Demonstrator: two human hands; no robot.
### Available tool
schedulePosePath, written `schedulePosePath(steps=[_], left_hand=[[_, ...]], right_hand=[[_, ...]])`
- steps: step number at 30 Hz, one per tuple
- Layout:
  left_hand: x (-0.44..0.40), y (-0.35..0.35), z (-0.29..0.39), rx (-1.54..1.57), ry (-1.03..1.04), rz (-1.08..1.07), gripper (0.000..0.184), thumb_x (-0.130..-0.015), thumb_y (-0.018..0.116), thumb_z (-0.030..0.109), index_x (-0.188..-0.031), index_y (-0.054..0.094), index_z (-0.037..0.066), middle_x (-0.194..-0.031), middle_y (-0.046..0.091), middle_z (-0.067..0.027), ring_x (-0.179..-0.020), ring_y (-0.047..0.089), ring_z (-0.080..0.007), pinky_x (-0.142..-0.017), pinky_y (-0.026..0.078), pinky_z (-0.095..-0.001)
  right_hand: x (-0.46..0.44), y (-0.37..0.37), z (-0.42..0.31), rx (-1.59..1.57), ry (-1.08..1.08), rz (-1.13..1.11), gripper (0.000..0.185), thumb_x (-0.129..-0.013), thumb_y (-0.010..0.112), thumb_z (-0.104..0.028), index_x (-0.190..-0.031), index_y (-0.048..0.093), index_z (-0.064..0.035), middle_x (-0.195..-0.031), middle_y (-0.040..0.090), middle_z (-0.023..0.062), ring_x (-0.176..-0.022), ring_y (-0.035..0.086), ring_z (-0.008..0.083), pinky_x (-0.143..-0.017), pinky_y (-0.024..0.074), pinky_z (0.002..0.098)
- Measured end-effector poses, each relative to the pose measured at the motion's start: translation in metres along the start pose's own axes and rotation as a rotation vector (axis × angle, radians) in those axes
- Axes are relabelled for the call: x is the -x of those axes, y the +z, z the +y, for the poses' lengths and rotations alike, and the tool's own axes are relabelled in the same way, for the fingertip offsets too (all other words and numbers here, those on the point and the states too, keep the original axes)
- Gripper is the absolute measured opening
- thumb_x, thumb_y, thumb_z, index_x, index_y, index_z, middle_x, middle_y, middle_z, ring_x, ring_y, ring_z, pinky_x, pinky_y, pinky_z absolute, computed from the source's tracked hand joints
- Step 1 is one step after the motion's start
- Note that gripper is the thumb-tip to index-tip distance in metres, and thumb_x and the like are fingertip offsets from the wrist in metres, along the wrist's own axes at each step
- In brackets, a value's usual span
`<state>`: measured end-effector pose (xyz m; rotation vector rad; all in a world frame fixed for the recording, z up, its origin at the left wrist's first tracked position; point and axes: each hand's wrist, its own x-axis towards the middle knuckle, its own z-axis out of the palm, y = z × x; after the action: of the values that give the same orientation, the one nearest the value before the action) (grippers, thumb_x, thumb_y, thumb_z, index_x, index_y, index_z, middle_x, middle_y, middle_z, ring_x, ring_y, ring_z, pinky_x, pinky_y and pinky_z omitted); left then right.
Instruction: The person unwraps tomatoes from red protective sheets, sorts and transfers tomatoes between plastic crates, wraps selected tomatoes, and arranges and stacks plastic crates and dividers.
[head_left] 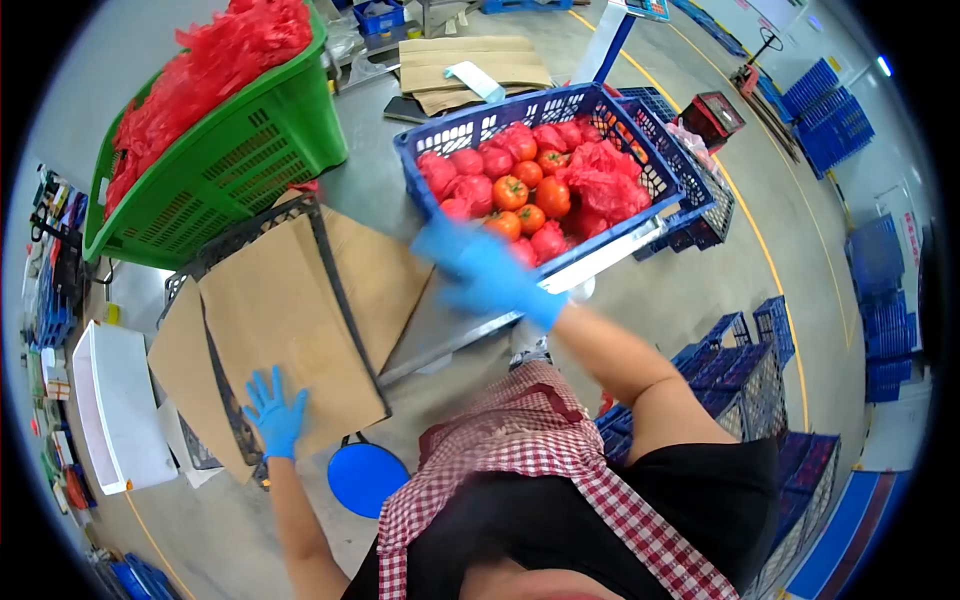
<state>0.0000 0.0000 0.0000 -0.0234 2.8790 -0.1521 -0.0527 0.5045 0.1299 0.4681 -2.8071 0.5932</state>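
A: Both hands gloved in blue; where are they?

B: Left hand (pixel 276 412) palm down on the cardboard (pixel 265 325), fingers spread, clenching nothing; right hand (pixel 485 268) blurred by the near edge of the blue crate (pixel 412 170); whether it grasps anything, I cannot tell.

A: And the tomatoes?

B: Loose tomatoes (pixel 552 197) in the middle of that crate; red-wrapped bundles (pixel 472 190) around them; right forearm reaches in from the side, the hand covering part of the crate's near corner.

A: Other things about?

B: Green crate (pixel 230 165) heaped with red bags (pixel 235 55); black crate (pixel 345 290) under the cardboard; more cardboard (pixel 480 62) beyond the blue crate, a pale packet (pixel 475 80) on it, a dark flat object (pixel 405 109) beside it; blue round stool (pixel 367 480) near the left hand; white bin (pixel 130 420) farther left.

A: Any writing?

B: Red marks on a right-hand wall sign and a display (pixel 645 8) on a post; both too small to read; no brand legible.

A: Surface, room?

B: Grey metal table (pixel 370 130); grey floor (pixel 620 330) with yellow lines; blue crate stacks (pixel 880 260) along the right wall; a pallet jack (pixel 748 78) farther off.
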Motion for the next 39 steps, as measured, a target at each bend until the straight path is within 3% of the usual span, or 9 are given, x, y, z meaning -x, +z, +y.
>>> schedulePosePath(steps=[2,5,8,13,17,19,22,33,39], left_hand=[[-0.004,-0.011,-0.011,0.11,-0.091,-0.131,0.078,-0.079,0.063,0.046,-0.143,0.028,0.018,-0.149,0.02,-0.0161,-0.136,0.017,-0.0401,-0.105,0.018,-0.0611],[-0.013,-0.056,0.074,0.144,-0.328,0.322,0.065,-0.082,0.063,0.035,-0.138,0.038,0.013,-0.144,0.03,-0.0184,-0.133,0.025,-0.0389,-0.106,0.024,-0.0527],[-0.045,-0.122,0.221,0.59,0.009,0.469,0.054,-0.085,0.061,0.026,-0.133,0.045,0.009,-0.139,0.037,-0.0183,-0.13,0.032,-0.0328,-0.106,0.027,-0.0445],[-0.087,-0.183,0.432,0.741,0.508,0.246,0.058,-0.081,0.064,0.028,-0.133,0.044,0.01,-0.14,0.035,-0.0186,-0.128,0.036,-0.0342,-0.105,0.031,-0.0406],[-0.126,-0.141,0.494,0.51,0.503,-0.081,0.045,-0.077,0.066,0.036,-0.11,0.059,0.007,-0.116,0.055,-0.0182,-0.109,0.052,-0.0345,-0.09,0.044,-0.0412],[-0.114,-0.128,0.514,0.283,0.485,-0.388,0.061,-0.067,0.072,0.046,-0.112,0.058,0.007,-0.108,0.055,-0.0173,-0.099,0.055,-0.0333,-0.085,0.044,-0.0415],[-0.067,-0.132,0.534,0.123,0.68,0.053,0.061,-0.063,0.073,0.048,-0.109,0.059,0.009,-0.111,0.051,-0.0137,-0.104,0.049,-0.03,-0.086,0.041,-0.0402],[-0.077,-0.1,0.546,0.083,1.104,-0.1,0.038,-0.068,0.069,0.027,-0.106,0.064,0.023,-0.116,0.054,-0.0017,-0.1,0.051,-0.0249,-0.08,0.042,-0.0363],[-0.085,-0.096,0.546,0.334,1.232,-0.286,0.023,-0.068,0.066,0.014,-0.091,0.069,0.015,-0.106,0.062,-0.0017,-0.102,0.053,-0.024,-0.083,0.045,-0.0366]], right_hand=[[-0.004,-0.031,0.046,0.032,-0.025,0.134,0.07,-0.071,0.072,-0.029,-0.133,0.044,-0.0128,-0.132,0.045,0.0141,-0.123,0.041,0.034,-0.102,0.0339,0.0446],[0.029,-0.073,0.229,0.364,0.6,-0.155,0.095,-0.056,0.082,-0.044,-0.137,0.038,-0.0206,-0.142,0.023,0.0273,-0.125,0.037,0.0413,-0.101,0.0363,0.0454],[0.057,-0.047,0.321,0.088,0.34,-0.479,0.106,-0.052,0.08,-0.056,-0.141,0.031,-0.0248,-0.146,0.012,0.0263,-0.119,0.037,0.0519,-0.097,0.0378,0.052],[0.069,-0.037,0.366,-0.119,0.293,-0.322,0.053,-0.071,0.065,-0.016,-0.122,0.054,-0.0096,-0.117,0.055,0.0218,-0.104,0.056,0.0366,-0.091,0.0456,0.0391],[0.033,-0.091,0.408,-0.656,0.691,-0.031,0.044,-0.072,0.061,-0.008,-0.115,0.057,-0.0015,-0.11,0.061,0.0163,-0.1,0.06,0.0293,-0.087,0.0469,0.0351],[0.033,-0.103,0.404,-0.07,0.283,0.127,0.046,-0.069,0.061,-0.005,-0.115,0.059,-0.0082,-0.114,0.059,0.013,-0.096,0.06,0.0303,-0.084,0.0482,0.0363],[0.034,-0.12,0.385,0.207,0.121,0.049,0.047,-0.065,0.062,-0.005,-0.111,0.061,-0.013,-0.11,0.058,0.011,-0.092,0.059,0.0312,-0.08,0.0492,0.0376],[0.053,-0.026,0.29,0.333,-0.338,-0.881,0.048,-0.063,0.068,-0.038,-0.105,0.063,-0.0171,-0.102,0.055,0.0104,-0.093,0.053,0.0264,-0.073,0.0394,0.0398],[0.062,-0.003,0.284,0.308,-0.476,-0.875,0.019,-0.073,0.058,-0.023,-0.087,0.069,-0.0163,-0.09,0.058,0.0088,-0.089,0.054,0.0249,-0.074,0.039,0.0398]])
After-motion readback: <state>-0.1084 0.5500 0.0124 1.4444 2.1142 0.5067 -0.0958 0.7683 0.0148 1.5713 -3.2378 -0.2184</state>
